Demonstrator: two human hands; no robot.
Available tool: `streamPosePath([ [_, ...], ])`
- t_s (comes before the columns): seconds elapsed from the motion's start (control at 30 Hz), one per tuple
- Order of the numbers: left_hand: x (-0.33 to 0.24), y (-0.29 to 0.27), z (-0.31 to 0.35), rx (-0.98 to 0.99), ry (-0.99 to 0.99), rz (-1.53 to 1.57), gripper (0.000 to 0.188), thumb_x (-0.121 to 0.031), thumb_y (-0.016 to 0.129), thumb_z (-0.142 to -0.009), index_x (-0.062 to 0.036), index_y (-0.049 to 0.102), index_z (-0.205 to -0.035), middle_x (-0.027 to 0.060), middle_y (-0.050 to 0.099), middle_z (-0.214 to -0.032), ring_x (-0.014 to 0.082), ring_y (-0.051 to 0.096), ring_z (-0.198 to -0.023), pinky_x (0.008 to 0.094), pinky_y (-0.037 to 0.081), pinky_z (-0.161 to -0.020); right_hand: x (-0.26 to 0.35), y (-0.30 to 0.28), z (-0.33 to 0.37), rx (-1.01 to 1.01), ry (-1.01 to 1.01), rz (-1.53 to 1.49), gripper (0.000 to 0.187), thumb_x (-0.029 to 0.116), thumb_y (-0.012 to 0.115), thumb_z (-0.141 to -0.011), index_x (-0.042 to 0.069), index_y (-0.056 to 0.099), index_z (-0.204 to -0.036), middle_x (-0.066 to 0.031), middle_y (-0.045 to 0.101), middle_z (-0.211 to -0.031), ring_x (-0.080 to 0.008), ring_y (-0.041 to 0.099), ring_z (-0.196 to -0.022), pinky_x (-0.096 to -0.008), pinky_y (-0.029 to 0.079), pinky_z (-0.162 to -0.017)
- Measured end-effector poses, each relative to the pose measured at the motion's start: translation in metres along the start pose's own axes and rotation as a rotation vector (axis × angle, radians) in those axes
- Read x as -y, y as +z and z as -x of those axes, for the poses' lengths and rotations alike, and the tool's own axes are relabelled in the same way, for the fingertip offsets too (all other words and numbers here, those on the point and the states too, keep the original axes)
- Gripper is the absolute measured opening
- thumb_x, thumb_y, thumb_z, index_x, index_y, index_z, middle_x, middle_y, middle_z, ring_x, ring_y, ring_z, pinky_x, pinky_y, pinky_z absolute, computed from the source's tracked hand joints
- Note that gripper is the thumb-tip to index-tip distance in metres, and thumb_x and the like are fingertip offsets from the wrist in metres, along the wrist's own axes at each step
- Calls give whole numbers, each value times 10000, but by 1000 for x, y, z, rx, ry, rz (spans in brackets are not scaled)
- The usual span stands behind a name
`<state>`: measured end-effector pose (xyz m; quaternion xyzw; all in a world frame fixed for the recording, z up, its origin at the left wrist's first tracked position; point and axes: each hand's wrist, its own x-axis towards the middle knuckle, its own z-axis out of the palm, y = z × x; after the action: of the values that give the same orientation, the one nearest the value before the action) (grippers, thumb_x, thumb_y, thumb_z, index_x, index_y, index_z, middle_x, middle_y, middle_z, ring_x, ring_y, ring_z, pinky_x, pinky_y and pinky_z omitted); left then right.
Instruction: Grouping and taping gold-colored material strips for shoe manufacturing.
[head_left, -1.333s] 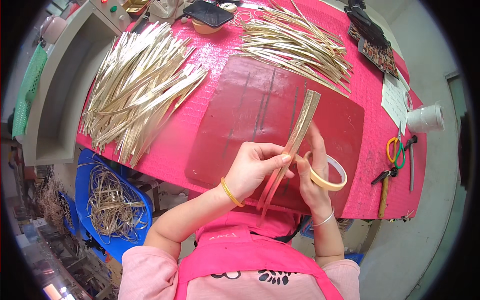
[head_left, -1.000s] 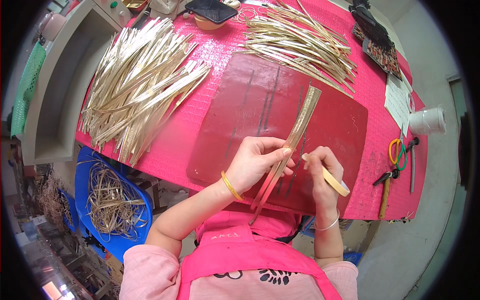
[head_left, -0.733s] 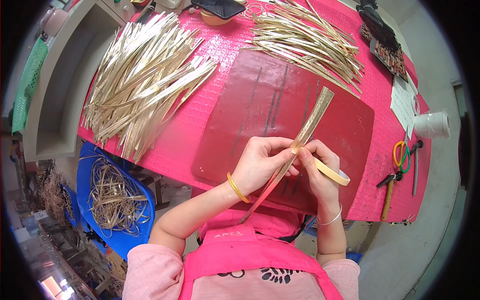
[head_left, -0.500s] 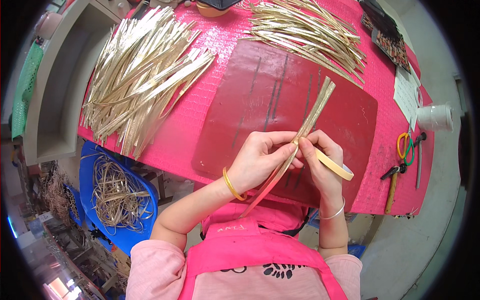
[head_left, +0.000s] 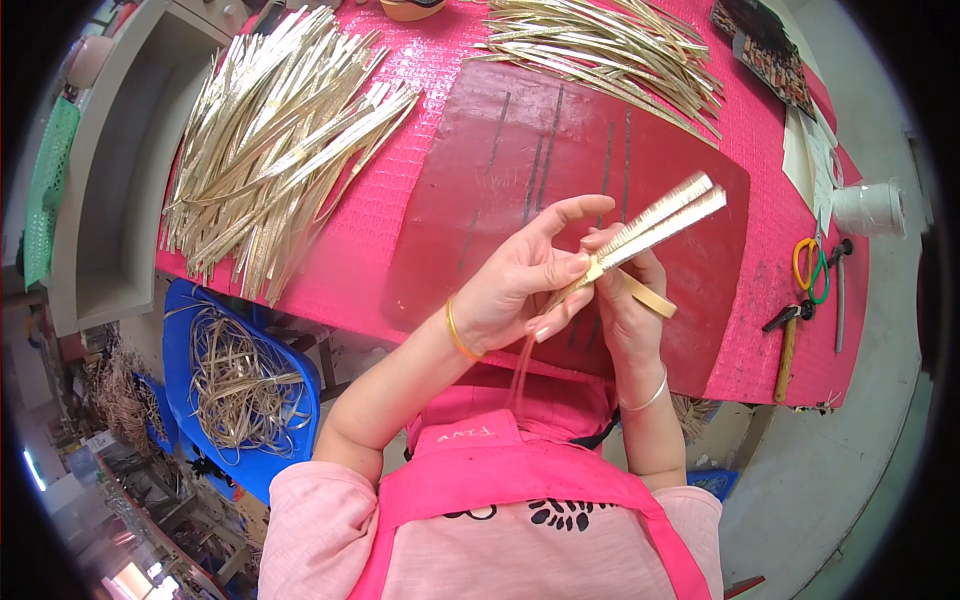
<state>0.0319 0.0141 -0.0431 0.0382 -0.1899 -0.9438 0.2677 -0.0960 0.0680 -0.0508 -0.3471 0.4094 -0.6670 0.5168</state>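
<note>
A few flat gold strips (head_left: 662, 226) are held together above the red mat, their far ends fanned into two bands pointing up and right. My left hand (head_left: 530, 262) pinches them near a small wrap of pale tape, thumb on top and index finger stretched out. Behind and beside the strips is my right hand (head_left: 628, 310), its fingers curled and partly hidden. It holds a narrow roll of cream tape (head_left: 650, 297) against its palm. The strips' lower ends hang blurred toward the pink apron (head_left: 470, 430).
Gold strips lie in a large pile (head_left: 280, 150) at left and another pile (head_left: 600, 50) at the back. Scissors (head_left: 815, 270), a wooden-handled tool (head_left: 786, 362) and a white spool (head_left: 868, 209) are at right. A blue bin (head_left: 305, 400) of tangled strips stands below the table's left edge.
The strips have swung clockwise, from steep to slanting right, and their ends have spread into two bands. My left index finger has lifted away. The view has shifted slightly.
</note>
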Motion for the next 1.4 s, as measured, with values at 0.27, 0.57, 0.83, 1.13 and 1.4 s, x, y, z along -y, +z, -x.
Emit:
streamPosePath([
  [0.27,8,14,9,-523,353,-659,174,-75,530,-800,48,558,-921,89,589,-813,111,562,-674,213,465,-609,7,9,1,-25,-223,445,120,62,574,-759,31,478,-825,-12,480,-800,-68,422,-718,-217,359,-648],
  [0.57,0,7,10,-143,44,-48,230,-81,484,-825,6,459,-1036,110,563,-684,141,563,-536,176,438,-417,-2,14,10,-52,-163,220,177,163,537,-807,48,425,-880,-11,464,-791,-78,408,-738,-228,344,-679],
  [0.83,2,29,15,-427,255,-847,194,-102,539,-802,49,559,-921,46,589,-800,72,529,-721,189,438,-637,3,13,7,2,-97,99,200,178,557,-799,55,421,-877,-19,503,-764,-80,457,-713,-212,374,-658],
  [1.13,-10,41,28,-601,18,-700,171,-117,535,-797,43,552,-856,49,545,-631,74,491,-455,181,387,-404,16,10,-7,229,-515,974,92,104,566,-733,74,508,-668,-34,482,-664,-193,481,-747,-373,261,-866],
  [1.4,-180,-1,83,-899,52,-1332,216,-140,546,-780,16,551,-929,28,564,-669,91,542,-580,199,427,-503,33,-51,-27,244,12,928,173,101,474,-795,-2,443,-660,-67,404,-594,-192,427,-573,-286,354,-582],
])
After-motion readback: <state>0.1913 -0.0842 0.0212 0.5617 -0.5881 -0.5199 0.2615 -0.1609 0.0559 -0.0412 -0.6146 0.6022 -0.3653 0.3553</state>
